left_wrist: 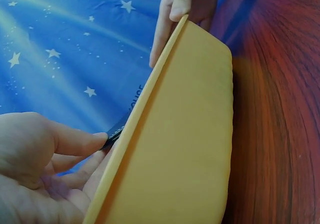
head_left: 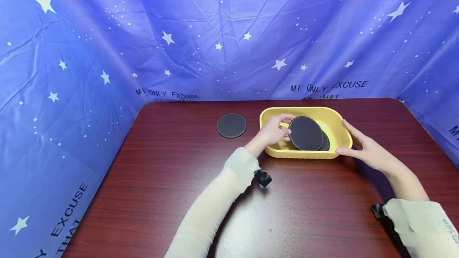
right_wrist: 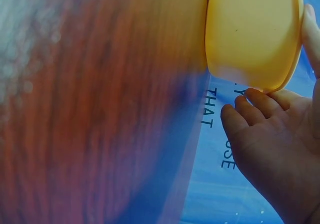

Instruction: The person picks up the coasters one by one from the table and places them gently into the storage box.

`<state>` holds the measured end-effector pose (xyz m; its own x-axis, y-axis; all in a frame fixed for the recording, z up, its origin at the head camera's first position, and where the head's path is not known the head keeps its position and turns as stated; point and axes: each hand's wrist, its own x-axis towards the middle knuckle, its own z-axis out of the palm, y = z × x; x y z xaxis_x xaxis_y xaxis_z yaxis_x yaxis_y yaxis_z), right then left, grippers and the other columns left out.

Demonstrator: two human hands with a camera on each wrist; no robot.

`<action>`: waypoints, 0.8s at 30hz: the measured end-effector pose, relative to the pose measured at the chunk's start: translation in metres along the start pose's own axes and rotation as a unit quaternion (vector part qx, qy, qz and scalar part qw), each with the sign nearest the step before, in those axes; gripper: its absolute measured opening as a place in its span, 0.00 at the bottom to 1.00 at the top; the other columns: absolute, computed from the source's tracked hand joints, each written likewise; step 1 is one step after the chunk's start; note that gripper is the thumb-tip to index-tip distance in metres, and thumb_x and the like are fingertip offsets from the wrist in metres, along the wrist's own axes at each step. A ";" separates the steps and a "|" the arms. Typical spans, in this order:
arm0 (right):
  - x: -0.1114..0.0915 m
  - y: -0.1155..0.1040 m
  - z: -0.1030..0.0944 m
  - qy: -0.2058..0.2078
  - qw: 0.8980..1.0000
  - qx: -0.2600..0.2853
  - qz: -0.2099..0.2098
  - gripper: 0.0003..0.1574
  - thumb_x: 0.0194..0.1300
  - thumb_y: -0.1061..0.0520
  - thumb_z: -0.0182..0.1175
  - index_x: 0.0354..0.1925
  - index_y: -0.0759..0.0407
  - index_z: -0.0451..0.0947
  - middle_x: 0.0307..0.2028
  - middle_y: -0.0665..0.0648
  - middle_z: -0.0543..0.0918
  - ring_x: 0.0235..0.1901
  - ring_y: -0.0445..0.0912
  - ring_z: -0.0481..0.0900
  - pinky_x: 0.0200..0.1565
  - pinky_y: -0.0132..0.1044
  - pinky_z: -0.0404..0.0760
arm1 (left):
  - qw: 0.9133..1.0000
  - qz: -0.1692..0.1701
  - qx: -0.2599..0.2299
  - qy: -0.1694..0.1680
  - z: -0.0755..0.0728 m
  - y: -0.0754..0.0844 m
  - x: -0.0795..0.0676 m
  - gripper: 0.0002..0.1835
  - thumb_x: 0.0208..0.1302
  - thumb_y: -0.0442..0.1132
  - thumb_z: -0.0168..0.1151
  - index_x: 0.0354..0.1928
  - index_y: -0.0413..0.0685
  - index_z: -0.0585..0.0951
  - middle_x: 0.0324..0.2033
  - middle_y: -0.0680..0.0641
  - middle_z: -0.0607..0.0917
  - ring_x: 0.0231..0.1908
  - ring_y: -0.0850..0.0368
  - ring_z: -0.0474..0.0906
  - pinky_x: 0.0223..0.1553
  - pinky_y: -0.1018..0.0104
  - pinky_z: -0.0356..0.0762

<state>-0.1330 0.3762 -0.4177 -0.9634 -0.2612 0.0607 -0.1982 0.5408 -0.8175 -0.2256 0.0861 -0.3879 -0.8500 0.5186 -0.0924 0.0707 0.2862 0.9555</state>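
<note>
The person's left hand [head_left: 274, 130] reaches into the yellow tray [head_left: 335, 124] near the far middle of the dark red tabletop [head_left: 179, 178] and pinches the left edge of a round dark coaster [head_left: 306, 132], thumb on one side and fingers on the other, so that the disc is tilted up from the tray. In the left wrist view only a thin black edge of the coaster shows between the fingertips [left_wrist: 95, 136] and the tray's rim. Under it lies at least one more dark coaster [head_left: 325, 141], partly covered; I cannot tell how many are stacked there. One other coaster [head_left: 231, 125] lies flat on the tabletop, well apart to the left of the tray. The right hand [head_left: 365, 150] holds the tray's right end, the thumb along the near side and the fingers [right_wrist: 247, 104] under the rim, lightly curled around it. The coaster looks thin, light and rather stiff, with a stitched border and a matt face that should not slip much; I judge that the edge is the only good place to take it, because it lies flat and low. The tray seems light plastic, smooth, and could slide on the polished wood if it is not steadied. Behind everything hangs a blue cloth with stars [head_left: 215, 31].
</note>
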 end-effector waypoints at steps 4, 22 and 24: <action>0.001 0.000 0.000 0.001 1.000 0.001 -0.004 0.58 0.67 0.67 0.61 0.79 0.58 0.33 0.78 0.69 0.37 0.64 0.15 0.47 0.58 0.04 0.54 | 1.000 -0.007 0.015 0.002 0.005 -0.001 0.003 0.26 0.65 0.21 0.58 0.65 0.42 0.75 0.60 0.37 0.79 0.42 0.44 0.87 0.39 0.62 0.89; -0.001 -0.001 0.001 -0.001 1.000 0.005 -0.001 0.58 0.67 0.67 0.61 0.79 0.58 0.33 0.79 0.68 0.37 0.65 0.15 0.47 0.57 0.04 0.55 | 0.996 -0.016 0.089 -0.002 0.005 -0.002 0.003 0.33 0.68 0.36 0.63 0.73 0.45 0.65 0.64 0.44 0.79 0.63 0.48 0.77 0.63 0.65 0.77; -0.001 -0.001 0.000 0.000 1.000 0.004 -0.004 0.58 0.67 0.67 0.61 0.79 0.58 0.33 0.79 0.68 0.37 0.65 0.15 0.47 0.57 0.04 0.55 | 0.997 -0.011 0.075 -0.003 0.003 0.000 0.003 0.33 0.68 0.36 0.62 0.74 0.45 0.64 0.65 0.44 0.78 0.63 0.48 0.77 0.62 0.65 0.78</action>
<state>-0.1323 0.3757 -0.4174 -0.9616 -0.2660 0.0677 -0.2050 0.5321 -0.8215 -0.2266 0.0897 -0.3893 -0.8486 0.5162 -0.1155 0.1301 0.4153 0.9003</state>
